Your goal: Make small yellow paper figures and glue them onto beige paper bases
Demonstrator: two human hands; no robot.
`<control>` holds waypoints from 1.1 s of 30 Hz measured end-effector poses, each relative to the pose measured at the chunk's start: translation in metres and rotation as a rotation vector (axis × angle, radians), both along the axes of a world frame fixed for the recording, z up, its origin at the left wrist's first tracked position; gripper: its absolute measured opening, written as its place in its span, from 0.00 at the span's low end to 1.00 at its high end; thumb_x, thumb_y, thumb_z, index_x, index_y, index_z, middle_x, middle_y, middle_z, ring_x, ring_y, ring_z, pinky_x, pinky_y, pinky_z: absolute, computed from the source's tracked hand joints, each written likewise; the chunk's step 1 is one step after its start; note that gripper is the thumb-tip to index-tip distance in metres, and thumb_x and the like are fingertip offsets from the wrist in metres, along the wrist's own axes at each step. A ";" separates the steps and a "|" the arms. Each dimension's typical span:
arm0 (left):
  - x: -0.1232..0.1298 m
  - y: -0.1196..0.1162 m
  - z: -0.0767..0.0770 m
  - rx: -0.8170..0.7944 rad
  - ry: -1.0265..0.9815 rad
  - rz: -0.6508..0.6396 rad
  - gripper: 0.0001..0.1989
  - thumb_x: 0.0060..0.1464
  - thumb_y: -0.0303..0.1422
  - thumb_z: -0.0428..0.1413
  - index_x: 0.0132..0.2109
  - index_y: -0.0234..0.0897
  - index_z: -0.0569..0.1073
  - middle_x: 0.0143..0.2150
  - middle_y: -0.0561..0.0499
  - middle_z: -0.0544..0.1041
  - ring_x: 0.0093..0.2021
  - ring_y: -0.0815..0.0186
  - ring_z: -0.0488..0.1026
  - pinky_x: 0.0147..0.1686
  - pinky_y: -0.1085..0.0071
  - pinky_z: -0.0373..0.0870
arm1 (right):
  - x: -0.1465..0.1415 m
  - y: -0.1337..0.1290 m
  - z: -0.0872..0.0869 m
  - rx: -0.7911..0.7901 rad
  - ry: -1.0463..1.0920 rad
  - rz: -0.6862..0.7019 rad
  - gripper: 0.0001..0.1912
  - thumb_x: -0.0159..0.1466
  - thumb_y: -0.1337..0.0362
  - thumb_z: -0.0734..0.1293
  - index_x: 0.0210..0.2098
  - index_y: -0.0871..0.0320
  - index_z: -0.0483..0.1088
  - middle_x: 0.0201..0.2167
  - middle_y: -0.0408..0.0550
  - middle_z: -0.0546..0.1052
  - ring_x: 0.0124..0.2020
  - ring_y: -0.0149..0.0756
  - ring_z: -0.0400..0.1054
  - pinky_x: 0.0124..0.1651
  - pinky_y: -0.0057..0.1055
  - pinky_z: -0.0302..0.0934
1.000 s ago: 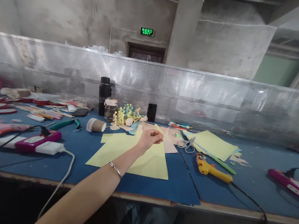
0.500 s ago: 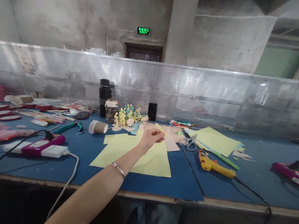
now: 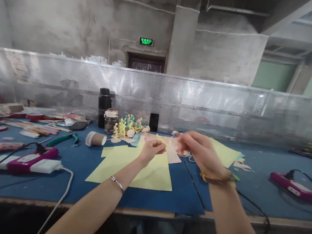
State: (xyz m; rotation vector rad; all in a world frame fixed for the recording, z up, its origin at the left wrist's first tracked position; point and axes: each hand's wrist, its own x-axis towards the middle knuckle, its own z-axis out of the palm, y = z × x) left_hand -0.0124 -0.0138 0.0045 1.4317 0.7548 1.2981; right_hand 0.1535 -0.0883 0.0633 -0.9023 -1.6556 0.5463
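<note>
My left hand [image 3: 152,151], with a silver bangle at the wrist, is closed in a pinch on a thin yellow paper strip [image 3: 158,137]. It is above several sheets of pale yellow paper [image 3: 127,173] on the blue table. To its right, my right hand [image 3: 199,149] is raised, a bracelet round its wrist. Motion smears its fingers, so whether it holds anything cannot be made out. Behind my right hand, the scissors [image 3: 189,157] and the yellow glue gun are mostly hidden. Pinkish paper [image 3: 174,154] lies between the hands.
A paper cup [image 3: 96,139] lies on its side at left, near a black bottle [image 3: 103,107], a jar [image 3: 111,121] and small yellow and blue craft figures [image 3: 128,125]. Purple power strips [image 3: 33,160] with cords flank the work area. A phone [image 3: 153,122] leans against the perforated metal screen [image 3: 136,89].
My right hand has come into view from the right and now covers the glue gun. My left hand keeps its pinch over the paper. The view has shifted slightly up and right.
</note>
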 end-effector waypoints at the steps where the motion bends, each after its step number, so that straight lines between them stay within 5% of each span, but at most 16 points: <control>1: 0.000 0.000 0.000 0.002 -0.016 -0.005 0.15 0.38 0.40 0.64 0.27 0.31 0.73 0.25 0.51 0.74 0.30 0.70 0.73 0.40 0.70 0.71 | -0.002 0.010 0.001 -0.022 -0.025 0.003 0.12 0.62 0.58 0.62 0.37 0.61 0.70 0.31 0.48 0.74 0.29 0.31 0.69 0.33 0.30 0.65; 6: 0.000 0.002 -0.001 -0.004 -0.070 0.017 0.14 0.37 0.38 0.64 0.26 0.31 0.72 0.24 0.52 0.74 0.31 0.68 0.74 0.40 0.69 0.71 | -0.012 0.070 -0.031 -0.207 0.069 -0.092 0.12 0.58 0.58 0.64 0.31 0.61 0.70 0.26 0.47 0.73 0.20 0.26 0.66 0.25 0.24 0.64; 11: 0.000 0.006 -0.004 0.035 -0.073 0.038 0.13 0.38 0.37 0.64 0.28 0.31 0.73 0.24 0.51 0.75 0.30 0.67 0.74 0.40 0.67 0.72 | -0.009 0.080 -0.062 -0.396 0.166 0.127 0.15 0.58 0.54 0.64 0.29 0.61 0.70 0.29 0.49 0.73 0.24 0.27 0.68 0.26 0.24 0.66; 33: -0.001 0.013 -0.008 -0.019 -0.101 0.052 0.14 0.40 0.37 0.63 0.28 0.29 0.73 0.27 0.47 0.77 0.32 0.67 0.75 0.43 0.66 0.71 | -0.011 0.078 -0.064 -0.293 0.160 0.100 0.13 0.50 0.56 0.70 0.27 0.61 0.73 0.23 0.44 0.73 0.23 0.27 0.68 0.28 0.26 0.66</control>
